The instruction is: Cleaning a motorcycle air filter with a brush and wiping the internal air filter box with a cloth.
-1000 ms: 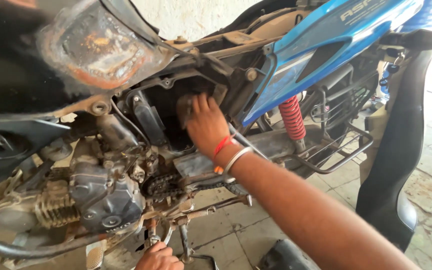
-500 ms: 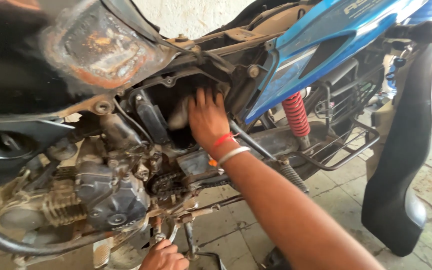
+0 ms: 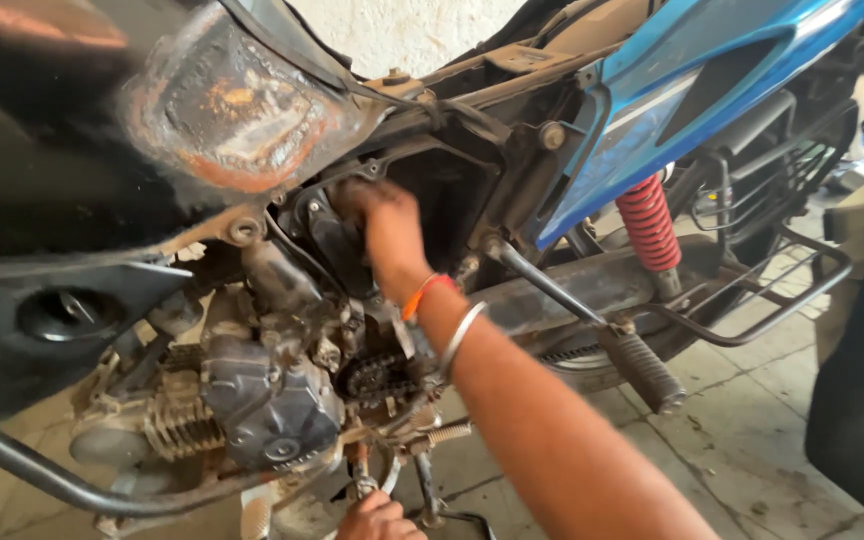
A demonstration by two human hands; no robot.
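- Head view: right hand (image 3: 384,222) has slid leftward, deeper into the frame cavity (image 3: 452,190) — fingers curled, grip hidden, cannot tell.
- Left hand (image 3: 377,517) stays low by the stand (image 3: 422,480) — closure unclear.

The right hand (image 3: 384,225) reaches into the dark frame cavity (image 3: 452,190) of the stripped blue motorcycle (image 3: 712,70); the left hand (image 3: 377,517) grips beneath the greasy grey engine (image 3: 262,395).

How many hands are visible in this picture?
2. The right hand reaches into the dark opening of the motorcycle frame. The left hand is low, under the engine, partly cut off.
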